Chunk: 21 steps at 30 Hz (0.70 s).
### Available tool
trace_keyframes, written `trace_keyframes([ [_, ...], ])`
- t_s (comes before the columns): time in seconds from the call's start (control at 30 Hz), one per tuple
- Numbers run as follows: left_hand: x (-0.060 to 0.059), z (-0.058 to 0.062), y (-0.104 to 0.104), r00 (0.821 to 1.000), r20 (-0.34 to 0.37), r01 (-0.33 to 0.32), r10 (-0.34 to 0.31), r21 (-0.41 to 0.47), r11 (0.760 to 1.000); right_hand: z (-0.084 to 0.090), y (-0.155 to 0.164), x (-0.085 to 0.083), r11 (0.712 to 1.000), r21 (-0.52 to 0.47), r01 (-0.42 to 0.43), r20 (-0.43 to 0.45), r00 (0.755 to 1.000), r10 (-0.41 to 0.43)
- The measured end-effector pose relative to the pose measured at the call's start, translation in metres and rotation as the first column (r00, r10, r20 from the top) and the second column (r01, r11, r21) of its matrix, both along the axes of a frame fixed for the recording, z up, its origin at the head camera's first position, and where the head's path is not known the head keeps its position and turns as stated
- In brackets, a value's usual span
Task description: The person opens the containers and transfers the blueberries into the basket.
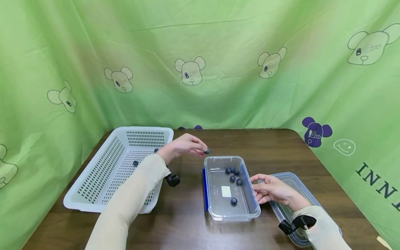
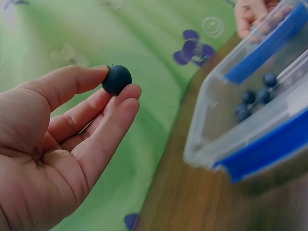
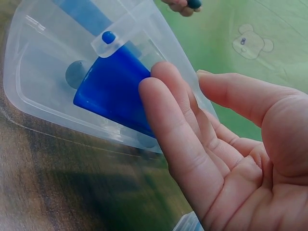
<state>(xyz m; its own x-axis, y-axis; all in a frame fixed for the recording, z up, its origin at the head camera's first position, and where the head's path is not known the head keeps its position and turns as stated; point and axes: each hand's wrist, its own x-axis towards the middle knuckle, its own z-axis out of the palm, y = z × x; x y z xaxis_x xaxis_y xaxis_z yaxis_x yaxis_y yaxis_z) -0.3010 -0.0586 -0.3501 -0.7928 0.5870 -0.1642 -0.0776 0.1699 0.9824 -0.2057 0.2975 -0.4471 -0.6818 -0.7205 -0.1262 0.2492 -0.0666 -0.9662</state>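
Between thumb and fingertips, my left hand [image 1: 186, 143] pinches a blueberry [image 2: 117, 80], just beyond the far left corner of a clear plastic container [image 1: 217, 208]. Several blueberries [image 1: 232, 178] lie loose on the container's floor, most toward its far right part. My right hand [image 1: 275, 190] is at the container's right wall, its fingers extended against a blue side latch [image 3: 113, 89] that hangs down. Nothing is gripped in that hand. A white slotted basket [image 1: 93, 166] stands left of the container, and my left forearm passes over it.
Inside the basket lie a blueberry [image 1: 135, 163] and another dark berry [image 1: 156, 150] partly behind the left wrist. A clear lid [image 1: 290, 178] lies beneath the right hand and wrist. The brown table [image 1: 250, 142] ends at a green printed curtain [image 1: 218, 104].
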Motion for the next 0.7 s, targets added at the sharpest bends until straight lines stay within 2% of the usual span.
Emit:
trace_keyframes([
  [0.23,-0.005,0.002,-0.042,0.996,0.001,-0.086,0.086,0.031,0.996,0.002,0.001,0.001,1.000,-0.008,-0.002,0.002,1.000,0.002],
  [0.37,-0.008,-0.001,-0.071,0.988,0.007,-0.155,0.155,0.047,0.987,0.001,0.001,0.001,1.000,-0.005,-0.002,0.005,1.000,0.002],
  [0.53,-0.010,-0.008,-0.113,0.976,0.005,-0.216,0.217,0.074,0.974,-0.002,0.000,0.001,1.000,0.005,0.007,0.002,1.000,-0.007],
  [0.7,-0.010,-0.018,-0.153,0.962,0.020,-0.273,0.273,0.064,0.960,-0.003,0.002,0.001,1.000,0.005,0.011,0.002,1.000,-0.011],
])
